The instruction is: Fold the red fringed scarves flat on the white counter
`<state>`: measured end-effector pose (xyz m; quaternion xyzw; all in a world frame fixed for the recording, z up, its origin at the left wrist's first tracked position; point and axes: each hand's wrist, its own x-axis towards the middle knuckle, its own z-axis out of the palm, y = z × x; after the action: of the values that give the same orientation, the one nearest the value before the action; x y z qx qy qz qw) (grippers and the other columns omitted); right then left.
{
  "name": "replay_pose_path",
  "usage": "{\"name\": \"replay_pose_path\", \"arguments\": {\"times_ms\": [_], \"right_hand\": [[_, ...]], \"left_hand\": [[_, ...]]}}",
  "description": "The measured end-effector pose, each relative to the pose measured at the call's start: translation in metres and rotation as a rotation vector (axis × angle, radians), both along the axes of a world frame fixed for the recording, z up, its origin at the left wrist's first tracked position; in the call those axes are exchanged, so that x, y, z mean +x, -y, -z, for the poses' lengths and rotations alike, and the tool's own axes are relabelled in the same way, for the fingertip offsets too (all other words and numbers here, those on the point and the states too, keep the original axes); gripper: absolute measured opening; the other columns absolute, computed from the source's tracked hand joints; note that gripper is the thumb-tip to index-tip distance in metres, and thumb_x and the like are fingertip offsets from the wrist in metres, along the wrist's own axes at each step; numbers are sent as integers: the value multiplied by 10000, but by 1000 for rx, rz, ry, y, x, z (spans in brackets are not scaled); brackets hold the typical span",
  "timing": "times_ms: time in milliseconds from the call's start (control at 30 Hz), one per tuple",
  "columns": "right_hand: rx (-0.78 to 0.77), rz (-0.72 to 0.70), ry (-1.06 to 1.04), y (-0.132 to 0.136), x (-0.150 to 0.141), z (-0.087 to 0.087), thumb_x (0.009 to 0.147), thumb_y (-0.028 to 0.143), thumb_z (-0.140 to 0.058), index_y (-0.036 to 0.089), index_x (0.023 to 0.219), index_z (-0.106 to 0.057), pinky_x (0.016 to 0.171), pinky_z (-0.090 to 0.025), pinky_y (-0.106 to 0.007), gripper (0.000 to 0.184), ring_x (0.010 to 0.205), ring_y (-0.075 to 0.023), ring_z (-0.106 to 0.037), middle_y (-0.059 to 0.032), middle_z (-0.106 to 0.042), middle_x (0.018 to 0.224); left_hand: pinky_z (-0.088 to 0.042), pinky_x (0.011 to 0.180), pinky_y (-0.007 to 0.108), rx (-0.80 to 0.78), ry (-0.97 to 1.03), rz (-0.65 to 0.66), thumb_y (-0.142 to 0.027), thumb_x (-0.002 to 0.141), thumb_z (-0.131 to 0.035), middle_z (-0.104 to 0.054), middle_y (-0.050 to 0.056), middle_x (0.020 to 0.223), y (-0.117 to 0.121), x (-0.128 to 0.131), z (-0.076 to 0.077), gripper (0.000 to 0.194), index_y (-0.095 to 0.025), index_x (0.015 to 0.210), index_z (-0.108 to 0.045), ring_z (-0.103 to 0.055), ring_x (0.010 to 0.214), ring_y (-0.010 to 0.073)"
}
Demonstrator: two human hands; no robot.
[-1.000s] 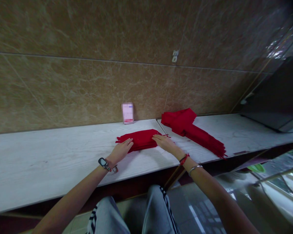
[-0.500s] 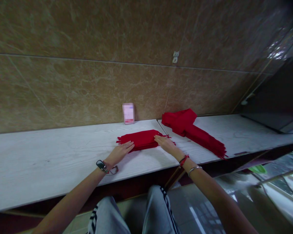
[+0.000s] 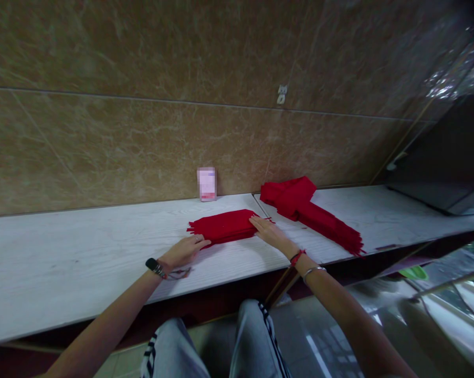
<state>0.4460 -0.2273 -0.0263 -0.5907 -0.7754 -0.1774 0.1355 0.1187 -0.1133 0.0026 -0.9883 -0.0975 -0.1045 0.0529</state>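
A folded red fringed cloth (image 3: pixel 224 227) lies flat on the pale wooden counter (image 3: pixel 83 257) in front of me. My left hand (image 3: pixel 183 249) rests open on the counter at the cloth's near left corner, fingertips just touching its edge; a dark watch is on that wrist. My right hand (image 3: pixel 269 231) lies open and flat on the cloth's right end, with a red cord and a metal bangle on the wrist. A second red fringed cloth (image 3: pixel 307 210), loosely laid out, stretches diagonally to the right of my right hand.
A small pink-and-white card (image 3: pixel 207 184) leans against the brown marble wall (image 3: pixel 142 126) behind the folded cloth. A dark box-like object (image 3: pixel 445 168) stands at the counter's far right. My knees in grey trousers (image 3: pixel 217 341) are below the counter's front edge.
My left hand has slid back off the folded cloth toward me and to the left, now only at its corner. My right hand has stayed on the cloth's right end.
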Motion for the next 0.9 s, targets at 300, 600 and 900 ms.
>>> {"name": "replay_pose_path", "arguments": {"times_ms": [300, 600, 900], "right_hand": [[118, 90, -129, -15, 0, 13, 768, -15, -374, 89, 1227, -488, 963, -423, -397, 485, 1129, -215, -511, -169, -559, 1205], [77, 29, -131, -17, -11, 3, 763, 8, -387, 143, 1320, -393, 1021, -348, -427, 573, 1249, -210, -379, -140, -445, 1336], [11, -103, -204, -60, -58, 6, 776, -14, -334, 97, 1289, -418, 1022, -365, -385, 532, 1229, -180, -409, -160, -468, 1313]], "left_hand": [[-243, 1027, 477, 69, 81, -103, -427, 796, -540, -274, 142, 1427, 4, 60, -14, 693, -199, 1385, -255, -213, 1314, 300], [-241, 1031, 473, 64, -40, -200, -282, 818, -530, -274, 104, 1445, -24, 37, 8, 617, -263, 1379, -275, -210, 1328, 275], [-316, 992, 477, -135, 86, -408, -538, 743, -567, -140, 188, 1467, -36, -14, -1, 829, -218, 1411, -193, -280, 1290, 338]]}}
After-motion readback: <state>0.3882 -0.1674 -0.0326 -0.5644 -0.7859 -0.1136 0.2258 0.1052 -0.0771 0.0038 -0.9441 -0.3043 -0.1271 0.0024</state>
